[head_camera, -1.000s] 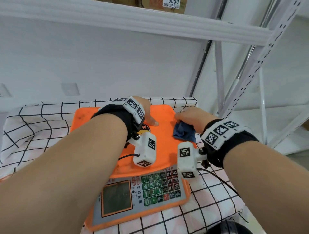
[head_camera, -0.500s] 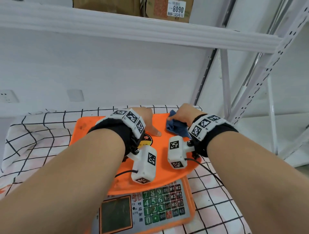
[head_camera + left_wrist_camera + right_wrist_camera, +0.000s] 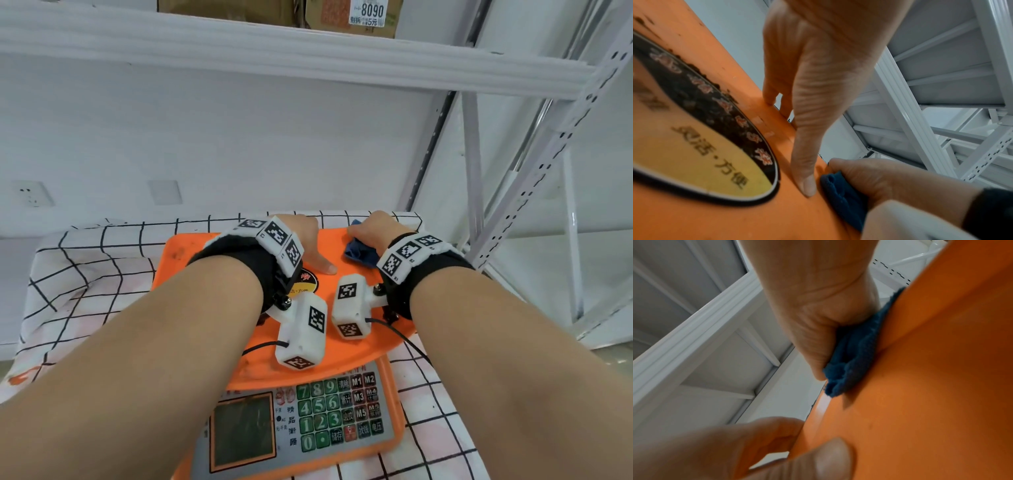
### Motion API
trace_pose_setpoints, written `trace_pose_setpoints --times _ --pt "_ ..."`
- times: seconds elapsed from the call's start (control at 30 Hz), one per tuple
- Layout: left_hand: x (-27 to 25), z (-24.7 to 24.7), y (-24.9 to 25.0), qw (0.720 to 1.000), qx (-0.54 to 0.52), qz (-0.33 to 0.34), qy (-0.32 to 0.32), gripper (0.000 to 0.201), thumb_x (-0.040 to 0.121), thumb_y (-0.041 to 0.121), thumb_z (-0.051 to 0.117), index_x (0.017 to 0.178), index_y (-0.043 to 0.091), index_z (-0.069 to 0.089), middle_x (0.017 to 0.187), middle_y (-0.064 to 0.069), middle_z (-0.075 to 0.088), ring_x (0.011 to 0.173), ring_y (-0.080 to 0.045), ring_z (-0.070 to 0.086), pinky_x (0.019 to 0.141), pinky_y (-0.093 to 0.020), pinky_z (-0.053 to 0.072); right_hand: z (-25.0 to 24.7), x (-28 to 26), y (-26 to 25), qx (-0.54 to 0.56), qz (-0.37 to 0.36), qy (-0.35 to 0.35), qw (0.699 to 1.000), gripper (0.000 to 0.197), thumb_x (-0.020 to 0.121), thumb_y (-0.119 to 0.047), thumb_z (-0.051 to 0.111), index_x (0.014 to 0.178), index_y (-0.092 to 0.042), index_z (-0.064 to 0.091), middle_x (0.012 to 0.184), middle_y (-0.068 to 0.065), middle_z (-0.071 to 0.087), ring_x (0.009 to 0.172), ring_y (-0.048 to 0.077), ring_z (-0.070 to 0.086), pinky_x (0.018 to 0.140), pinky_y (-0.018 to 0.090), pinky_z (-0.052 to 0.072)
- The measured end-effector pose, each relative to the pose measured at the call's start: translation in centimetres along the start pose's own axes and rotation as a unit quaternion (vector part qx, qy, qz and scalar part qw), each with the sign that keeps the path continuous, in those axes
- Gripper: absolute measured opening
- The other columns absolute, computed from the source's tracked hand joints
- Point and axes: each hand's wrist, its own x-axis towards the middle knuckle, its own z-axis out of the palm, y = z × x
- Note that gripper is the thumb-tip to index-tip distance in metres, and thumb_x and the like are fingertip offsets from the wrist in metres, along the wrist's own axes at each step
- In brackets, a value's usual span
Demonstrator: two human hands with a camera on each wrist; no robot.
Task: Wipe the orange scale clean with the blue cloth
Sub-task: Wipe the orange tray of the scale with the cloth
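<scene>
- Nearest me I see the keypad (image 3: 337, 413) and dark display (image 3: 244, 433) of the orange scale (image 3: 191, 253), which sits on a checked sheet (image 3: 85, 274) covering the bench.
- Further in, my left hand (image 3: 306, 240) lies flat on the platter, fingers straight and reaching over the far rim, thumb just right of the round sticker (image 3: 701, 146). It grips nothing; I judge it is steadying the scale.
- My right hand (image 3: 373, 229) is clenched around the bunched blue cloth (image 3: 359, 253), pressing it on the platter's far right corner, just right of the left thumb.
- To wipe well, I would keep the cloth flat, press evenly, and work leftward toward the dark specks (image 3: 178, 253) at the far left.
</scene>
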Motion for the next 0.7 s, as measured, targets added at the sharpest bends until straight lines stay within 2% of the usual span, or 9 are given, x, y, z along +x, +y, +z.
trace_pose_setpoints --times 0.07,0.13,0.2,0.27,0.37,0.43,0.57,0.67,0.7 --pt "0.0 0.0 -0.1 1.000 0.001 -0.003 0.001 0.058 0.075 0.062 0.065 0.109 0.018 0.050 0.110 -0.001 0.060 0.085 -0.018 0.052 0.053 -0.023 0.032 -0.4 0.1 0.3 -0.014 -0.014 -0.011 1.000 0.025 0.089 -0.028 0.056 0.079 -0.006 0.051 0.072 0.006 0.051 0.075 0.022 0.051 0.068 0.028 0.038" --pt "0.3 0.2 -0.1 1.000 -0.001 -0.009 -0.006 0.057 0.074 0.064 0.065 0.100 0.017 0.046 0.101 -0.002 0.056 0.082 -0.019 0.050 0.052 -0.023 0.031 -0.7 0.4 0.8 -0.027 -0.029 -0.022 0.999 0.028 0.088 -0.031 0.060 0.082 -0.005 0.053 0.066 0.004 0.048 0.075 0.023 0.050 0.057 0.026 0.037" --pt "0.5 0.3 -0.2 1.000 -0.004 -0.015 -0.004 0.052 0.073 0.064 0.065 0.090 0.022 0.040 0.097 0.000 0.047 0.081 -0.019 0.046 0.051 -0.022 0.028 -0.6 0.7 0.8 -0.050 -0.043 -0.016 0.998 0.038 0.085 -0.037 0.065 0.070 -0.006 0.050 0.062 0.004 0.046 0.067 0.020 0.049 0.049 0.026 0.032" --pt "0.6 0.4 -0.2 1.000 -0.005 -0.018 0.000 0.050 0.073 0.064 0.066 0.083 0.025 0.035 0.098 0.000 0.045 0.083 -0.018 0.045 0.051 -0.022 0.027 -0.2 1.2 0.3 -0.085 -0.064 0.004 0.994 0.045 0.082 -0.044 0.067 0.063 -0.010 0.043 0.061 0.003 0.045 0.062 0.019 0.047 0.049 0.026 0.032" --pt "0.7 0.4 -0.3 1.000 -0.004 -0.018 -0.001 0.050 0.073 0.064 0.066 0.086 0.024 0.039 0.099 0.000 0.049 0.083 -0.018 0.047 0.052 -0.022 0.029 0.3 1.7 -0.6 -0.137 -0.105 0.023 0.985 0.051 0.075 -0.055 0.069 0.068 -0.010 0.046 0.062 0.002 0.046 0.072 0.023 0.051 0.060 0.027 0.037" --pt "0.7 0.4 -0.3 1.000 0.000 -0.020 -0.006 0.054 0.074 0.063 0.065 0.098 0.018 0.046 0.102 -0.002 0.055 0.083 -0.018 0.049 0.053 -0.022 0.032 0.3 1.8 -0.8 -0.139 -0.130 0.025 0.981 0.052 0.073 -0.055 0.071 0.081 -0.008 0.051 0.068 0.002 0.050 0.076 0.023 0.053 0.060 0.028 0.038" --pt "0.5 0.3 -0.2 1.000 0.015 -0.022 0.000 0.074 0.076 0.062 0.064 0.126 0.010 0.048 0.124 -0.005 0.057 0.089 -0.017 0.048 0.066 -0.027 0.039 0.0 1.5 0.2 -0.069 -0.176 0.027 0.982 0.062 0.074 -0.046 0.074 0.113 -0.007 0.046 0.100 0.006 0.054 0.090 0.021 0.050 0.072 0.029 0.039" --pt "0.6 0.5 -0.2 1.000 0.007 -0.024 -0.005 0.058 0.075 0.063 0.064 0.110 0.018 0.053 0.117 -0.005 0.057 0.081 -0.014 0.049 0.056 -0.024 0.033 -0.1 1.5 1.2 -0.069 -0.180 0.035 0.981 0.046 0.081 -0.033 0.070 0.116 -0.008 0.052 0.114 0.009 0.058 0.102 0.023 0.053 0.081 0.029 0.040" --pt "0.5 0.5 -0.2 1.000 0.007 -0.025 -0.008 0.064 0.075 0.063 0.064 0.116 0.016 0.053 0.122 -0.005 0.057 0.085 -0.015 0.052 0.057 -0.024 0.034 -0.3 1.6 1.4 -0.084 -0.182 0.039 0.979 0.041 0.083 -0.030 0.069 0.115 -0.007 0.055 0.117 0.010 0.059 0.107 0.024 0.053 0.085 0.030 0.041"
